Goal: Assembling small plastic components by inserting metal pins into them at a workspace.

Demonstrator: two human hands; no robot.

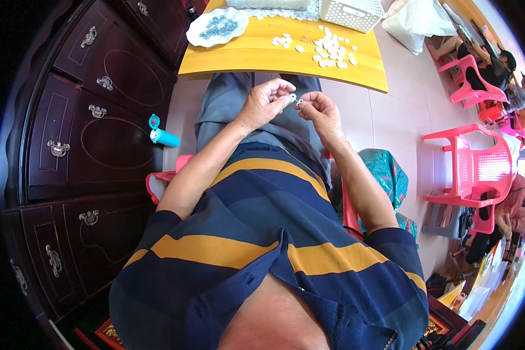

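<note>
My left hand [265,104] pinches a small white ring-like piece [293,97] between thumb and fingertips, just in front of the table's near edge. Close on its right, my right hand [322,114] has thumb and forefinger closed on a tiny pale piece [299,102], too small to name. The two pieces almost meet, and I cannot tell whether they are joined. Both hands hang above my lap. On the yellow table [245,58] ahead lie many small white discs [332,49], with a smaller group [282,41] to their left.
A scalloped white plate [196,38] holds small blue-grey pieces at the table's far left. A perforated white basket [350,16] stands behind the discs. Dark drawers [116,128] line my left, near a turquoise bottle [167,138]. Pink chairs [466,163] and other people are at right.
</note>
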